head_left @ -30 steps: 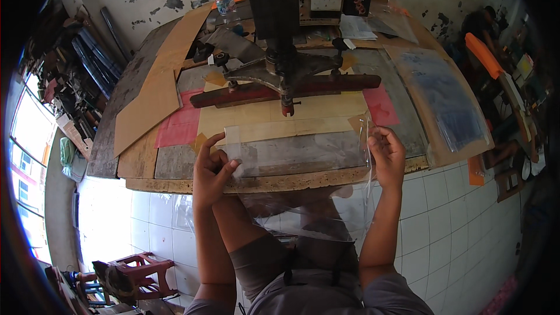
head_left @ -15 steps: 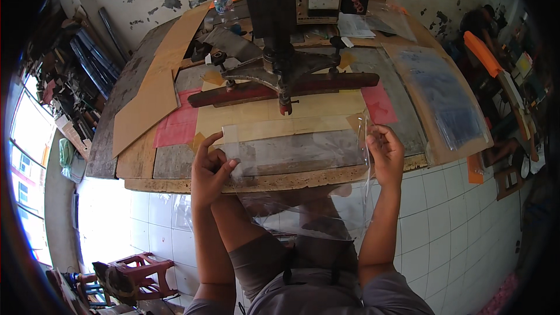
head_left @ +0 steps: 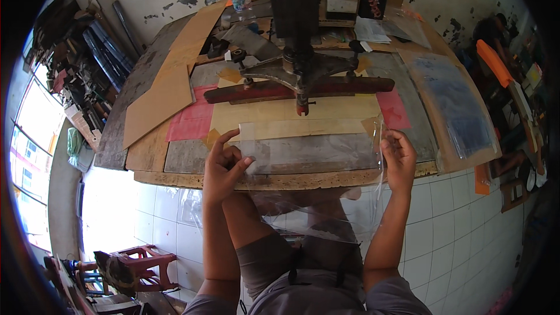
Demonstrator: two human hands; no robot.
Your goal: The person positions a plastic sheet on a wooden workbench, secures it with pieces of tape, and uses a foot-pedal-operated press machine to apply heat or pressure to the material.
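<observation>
A clear plastic sheet (head_left: 318,154) is stretched between my two hands, over the near edge of the worktable, its lower part hanging in front of my legs. At its left edge, my left hand (head_left: 223,166) grips the plastic, with the index finger along the edge and the thumb lower down. My right hand (head_left: 400,160) pinches the right edge between thumb and fingers. Just beyond the sheet lies a pale yellow strip (head_left: 262,112) on the table. Above that strip hangs a press with a long dark red bar (head_left: 356,86) on a metal bracket (head_left: 271,70).
Pink sheets (head_left: 192,114) lie at both ends of the strip. Cardboard (head_left: 160,105) covers the table's left side; a stack of clear plastic sheets (head_left: 452,99) rests at the right. A plastic bottle (head_left: 240,0) stands behind. A red stool (head_left: 146,268) is at lower left. Another person (head_left: 490,29) sits far right.
The whole scene has shifted slightly to the right in view. My hands keep their hold on the plastic sheet, almost unmoved relative to the table.
</observation>
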